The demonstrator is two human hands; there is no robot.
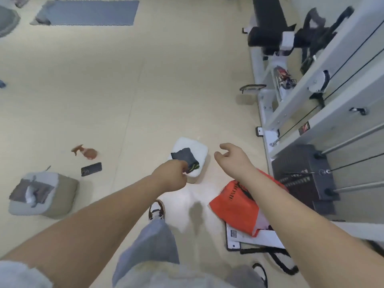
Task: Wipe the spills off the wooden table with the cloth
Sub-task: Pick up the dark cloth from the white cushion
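Note:
A folded dark grey cloth (pixel 184 157) lies on a white cushion (pixel 195 148) on the floor ahead of me. My left hand (pixel 172 173) reaches down to it and its fingers pinch the cloth's near edge. My right hand (pixel 230 157) hovers to the right of the cushion, fingers relaxed and holding nothing. No wooden table is in view.
An orange spray bottle (pixel 86 152) and a dark phone (pixel 91 169) lie on the floor at left, near a grey pouf (pixel 60 196) with cloths on it. An orange bag (pixel 239 206) sits under my right arm. White gym equipment (pixel 311 90) fills the right side.

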